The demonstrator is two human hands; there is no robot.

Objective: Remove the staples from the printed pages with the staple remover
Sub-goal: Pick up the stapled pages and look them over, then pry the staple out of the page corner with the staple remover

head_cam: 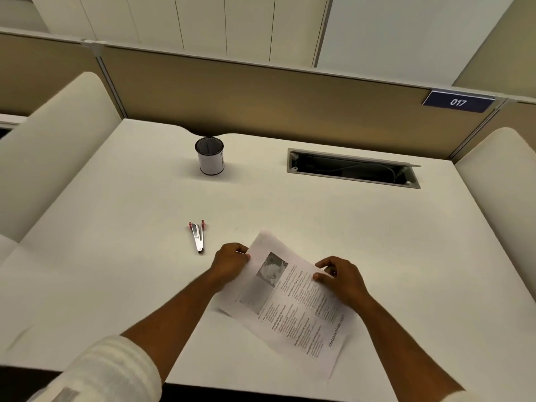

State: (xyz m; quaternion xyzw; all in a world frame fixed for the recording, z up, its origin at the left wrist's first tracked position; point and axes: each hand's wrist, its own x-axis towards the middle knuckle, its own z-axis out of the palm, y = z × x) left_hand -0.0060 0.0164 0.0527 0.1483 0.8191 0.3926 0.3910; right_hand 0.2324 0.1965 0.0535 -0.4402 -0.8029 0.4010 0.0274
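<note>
Both hands are on the printed pages (293, 309), which lie skewed in the lower middle of the frame on the white counter (362, 242), the far corner pointing up toward the centre of the picture. The left hand (230, 264) has its fingers curled round the pages' upper-left edge, so its grip is closed on the paper there. The right hand (339, 275) pinches the upper-right edge between thumb and curled fingers, its grip likewise on the paper. Nothing holds the staple remover (198, 234): it lies flat on the counter just left of centre, apart from the pages and up and to the left of the left hand, red handles pointing away, metal tip pointing toward the person.

By my reading, the step in hand is positioning: the pages are being squared or turned so the stapled corner is reachable. The staples themselves are too small to make out, so which corner is bound cannot be told. No staple looks to have been worked on yet, since the tool sits untouched.

The next move likely calls for one hand to let go and take up the staple remover, the left being nearer, while the other pins the pages flat. The tip then has to slide under a staple, which wants the bound corner kept still and facing the tool.

A white cup (209, 155) with a dark rim stands in the upper middle of the counter, and an open cable tray (352, 167) sits to its right.
</note>
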